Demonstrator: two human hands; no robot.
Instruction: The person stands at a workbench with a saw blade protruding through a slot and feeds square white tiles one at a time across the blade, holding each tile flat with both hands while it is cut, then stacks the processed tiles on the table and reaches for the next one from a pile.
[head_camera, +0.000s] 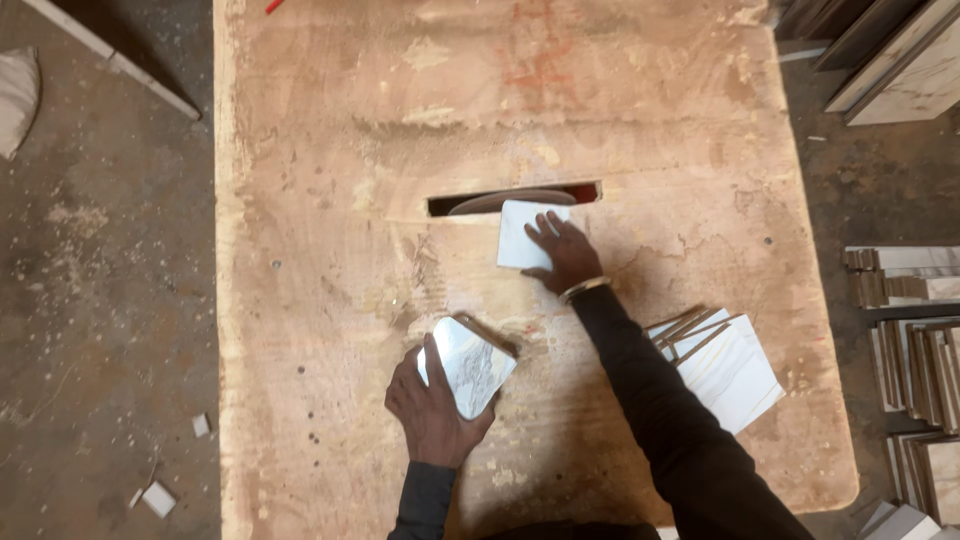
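1. On the dusty wooden bench top (330, 150), we see a narrow slot (515, 197) cut across the middle, with the curved edge of a saw blade (510, 200) showing in it.
2. Our right hand (562, 252) lies flat, fingers spread wide, pressing a small white tile piece (522, 232) onto the bench; the piece's far edge is right at the slot, beside the blade.
3. Our left hand (432, 405) is closed around a stack of marbled white tiles (468, 364), held tilted just above the near part of the bench, well apart from the slot.
4. A metal bangle (584, 289) sits on the right wrist, and both arms wear dark sleeves.
5. To the right of the right forearm, a fanned pile of white tiles (725, 365) rests on the bench.
6. Beyond the right edge of the bench, more cut tiles stand on edge in rows (915, 340) on the floor.
7. On the grey floor to the left, a few small white offcuts (160, 497) lie scattered.
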